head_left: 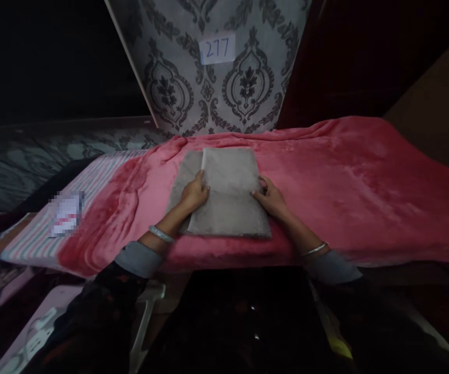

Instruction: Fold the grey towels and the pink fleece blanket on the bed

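grey plush cloth (pixel 234 200) lies folded on the pink-red blanket (pixel 364 197), about mid-frame, near edge close to the bed's front side. upper layer covers most of it; a strip of the lower layer shows along the left, so the fold is offset, not edge to edge. left hand (pixel 194 197) is on the upper layer's left edge, thumb on top, fingers along that edge: narrow grip, holding cloth. right hand (pixel 274 200) has the right edge, thumb on the top face, fingers curled round at the side, also holding cloth. can't quite tell how far those fingers reach under, light is dim. hands sit at roughly the same level, well apart, one per side of the upper layer. each wrist carries a bangle, left bangle (pixel 161 233) and right bangle (pixel 315 250), just above the grey cuffs (pixel 138 258) of dark sleeves. off to the left, a striped sheet (pixel 82 184) shows past the blanket, with a pixelated white item (pixel 66 214) lying on it, well clear of the cloth. behind the bed: patterned wall (pixel 208 93) with a paper label (pixel 217 48) reading 277, dark panel (pixel 53 57) on the left, dark red panel (pixel 349 67) on the right.
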Demonstrator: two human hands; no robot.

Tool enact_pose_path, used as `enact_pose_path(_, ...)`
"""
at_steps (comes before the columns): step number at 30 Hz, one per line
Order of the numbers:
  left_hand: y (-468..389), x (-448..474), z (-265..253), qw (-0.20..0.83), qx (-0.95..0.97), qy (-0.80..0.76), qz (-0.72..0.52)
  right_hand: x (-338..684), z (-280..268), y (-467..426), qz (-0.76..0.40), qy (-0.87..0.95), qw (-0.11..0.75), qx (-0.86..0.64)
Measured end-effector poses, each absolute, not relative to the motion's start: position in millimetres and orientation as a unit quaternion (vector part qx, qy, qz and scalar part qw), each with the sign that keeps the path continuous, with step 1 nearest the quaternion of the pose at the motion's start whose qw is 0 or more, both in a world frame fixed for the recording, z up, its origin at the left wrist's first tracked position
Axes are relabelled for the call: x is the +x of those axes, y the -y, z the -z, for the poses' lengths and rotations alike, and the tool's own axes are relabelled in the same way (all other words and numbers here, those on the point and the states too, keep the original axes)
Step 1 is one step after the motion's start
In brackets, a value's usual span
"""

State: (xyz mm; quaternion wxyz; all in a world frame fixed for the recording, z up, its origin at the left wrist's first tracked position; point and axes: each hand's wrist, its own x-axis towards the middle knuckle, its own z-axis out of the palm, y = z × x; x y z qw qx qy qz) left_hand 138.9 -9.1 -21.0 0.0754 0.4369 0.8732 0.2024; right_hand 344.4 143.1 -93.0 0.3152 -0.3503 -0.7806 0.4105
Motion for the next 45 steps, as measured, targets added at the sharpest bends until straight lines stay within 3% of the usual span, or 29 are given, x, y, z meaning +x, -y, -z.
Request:
enact_pose_path(10,20,145,25,0.046,0.425,-0.887,-0.177,357,94,-128,-0.331,0.829,0.298,-0.338)
enact_pose_path(15,25,148,18,-0.041,0.492,-0.839,-0.229,356,69,-99,-0.192,0.893,0.295,-0.28)
enact_pose_path(17,25,152,21,-0.049,0.564,-0.792,-0.227,353,61,-79,-0.154,0.931,0.251,-0.214)
enact_pose_path(21,23,152,35,0.037,0.655,-0.743,-0.133,348,58,-47,-0.116,0.98,0.104,-0.126)
enact_pose_path(29,13,138,28,0.079,0.669,-0.729,-0.121,349,69,-42,-0.139,0.977,0.106,-0.123)
enact_pose_path(34,-36,127,26,0.094,0.721,-0.676,-0.121,350,71,-44,-0.17,0.973,0.102,-0.117)
enact_pose_path(45,-125,78,26,0.108,0.679,-0.721,-0.085,352,74,-46,-0.217,0.965,0.105,-0.107)
